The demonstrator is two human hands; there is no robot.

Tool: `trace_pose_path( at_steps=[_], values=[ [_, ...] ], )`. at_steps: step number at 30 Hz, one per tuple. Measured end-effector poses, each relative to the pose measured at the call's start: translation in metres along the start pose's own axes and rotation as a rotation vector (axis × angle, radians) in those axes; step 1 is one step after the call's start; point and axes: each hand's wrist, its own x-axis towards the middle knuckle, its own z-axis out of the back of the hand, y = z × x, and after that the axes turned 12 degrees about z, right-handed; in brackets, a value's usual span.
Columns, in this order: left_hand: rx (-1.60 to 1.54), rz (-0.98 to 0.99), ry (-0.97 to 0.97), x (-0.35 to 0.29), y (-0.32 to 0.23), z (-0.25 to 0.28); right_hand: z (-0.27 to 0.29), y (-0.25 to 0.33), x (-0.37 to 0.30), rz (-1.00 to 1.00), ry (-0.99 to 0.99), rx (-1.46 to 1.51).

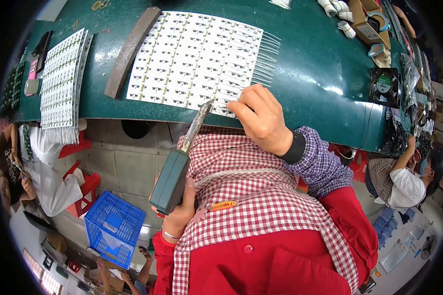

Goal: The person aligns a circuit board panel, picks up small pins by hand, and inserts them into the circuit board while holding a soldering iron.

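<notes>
My left hand (183, 212) is wrapped round the dark green handle of a soldering iron (171, 179). Its metal tip points up and rests at the near edge of a white circuit board panel (182, 59), which carries rows of small dark and yellowish parts. Thin white wires (265, 61) lie across the panel's right columns, their ends sticking out past its right edge. Beside the iron's tip, my right hand (262, 120) is closed in a pinch over the panel's near right corner. Between its fingertips is what looks like a thin white wire, mostly hidden.
A dark bar (132, 54) lies along the panel's left edge. Further left is a stack of wired panels (61, 83). A small black fan (385, 87) and a cardboard box (369, 24) are on the green table (320, 59) at right. A blue crate (114, 226) stands on the floor; other people sit at both sides.
</notes>
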Motion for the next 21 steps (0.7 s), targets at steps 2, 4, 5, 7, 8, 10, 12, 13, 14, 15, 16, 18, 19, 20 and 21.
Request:
trace_pose_path(
  at_steps=[2, 4, 5, 7, 8, 10, 12, 13, 14, 15, 16, 18, 19, 20, 21],
  values=[
    [0.021, -0.04, -0.017, 0.0013, -0.0006, -0.0016, -0.0009, -0.0003, -0.0015, -0.001, 0.0, -0.004],
    [0.018, -0.084, -0.045, 0.0012, 0.001, -0.0035, -0.0016, -0.0002, -0.0029, 0.013, 0.01, -0.029],
    [0.02, -0.081, -0.051, 0.0007, -0.0003, -0.0027, -0.0021, 0.0004, -0.0022, 0.017, 0.01, -0.024],
    [0.048, -0.108, -0.039, 0.0019, -0.0042, -0.0012, -0.0007, 0.0017, -0.0017, 0.033, -0.026, -0.038],
    [0.048, -0.108, -0.039, 0.0017, -0.0036, -0.0015, -0.0002, 0.0027, -0.0015, 0.033, -0.026, -0.038],
    [0.004, -0.098, -0.046, 0.0014, -0.0015, -0.0023, 0.0007, 0.0046, -0.0012, 0.013, -0.008, -0.023],
    [-0.004, -0.097, -0.039, 0.0012, -0.0007, -0.0021, 0.0013, 0.0041, -0.001, 0.008, -0.003, -0.018],
    [-0.013, -0.095, -0.033, 0.0011, -0.0002, -0.0018, 0.0015, 0.0037, -0.0007, 0.004, 0.003, -0.012],
    [-0.013, -0.095, -0.033, 0.0005, 0.0014, -0.0014, 0.002, 0.0036, -0.0001, 0.004, 0.003, -0.012],
    [-0.002, -0.089, -0.024, -0.0005, 0.0035, -0.0008, 0.0028, 0.0035, 0.0007, 0.009, 0.012, -0.011],
    [0.009, -0.083, -0.016, -0.0011, 0.0046, -0.0004, 0.0033, 0.0035, 0.0014, 0.013, 0.022, -0.009],
    [-0.004, -0.061, -0.008, -0.0016, 0.0005, -0.0002, 0.0031, 0.0037, 0.0023, 0.017, 0.019, -0.013],
    [-0.017, -0.04, 0.0, -0.0017, -0.001, 0.0, 0.0033, 0.0038, 0.0027, 0.022, 0.018, -0.017],
    [-0.016, -0.04, 0.002, -0.0014, -0.0002, 0.0007, 0.004, 0.004, 0.0029, 0.02, 0.017, -0.017],
    [0.009, -0.061, 0.027, -0.0009, 0.0014, 0.0019, 0.0045, 0.004, 0.0034, 0.021, 0.028, -0.012]
  ],
)
